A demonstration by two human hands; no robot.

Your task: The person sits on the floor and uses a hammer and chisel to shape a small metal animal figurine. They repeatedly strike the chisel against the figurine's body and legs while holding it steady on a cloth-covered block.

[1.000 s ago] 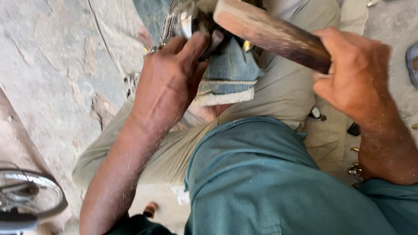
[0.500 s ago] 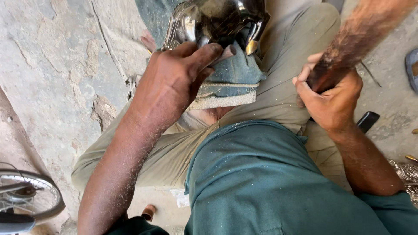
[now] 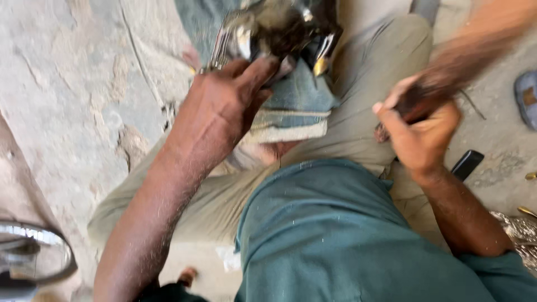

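The person sits low over a cracked grey concrete floor [image 3: 72,112], knees spread in khaki trousers [image 3: 375,84], and the work sits on the lap so that both hands can reach it.

The left hand [image 3: 224,112] presses down on a shiny, dented silver metal piece [image 3: 268,28] at the top of the view. Its fingers [image 3: 254,70] lie nearly straight and close together over the near edge, not curled round it; the thumb side is hidden, so how far it wraps underneath I cannot tell. The flat press looks meant to pin the metal steady.

The metal piece rests on a folded pad of blue denim cloth [image 3: 296,106] laid across the thigh, which likely cushions the leg and stops the metal from sliding.

The right hand [image 3: 422,134] is closed tight round the end of a thick brown wooden handle [image 3: 475,50], all fingers wrapped, knuckles up. The handle angles up and to the right and is smeared with motion blur; its far end leaves the picture, so what it carries is not shown. Held by the end, it gets the longest swing.

Beside the right knee lies 1 small black flat bar [image 3: 467,164]; a chromed wheel rim [image 3: 33,257] shows at the lower left, well apart from the work.
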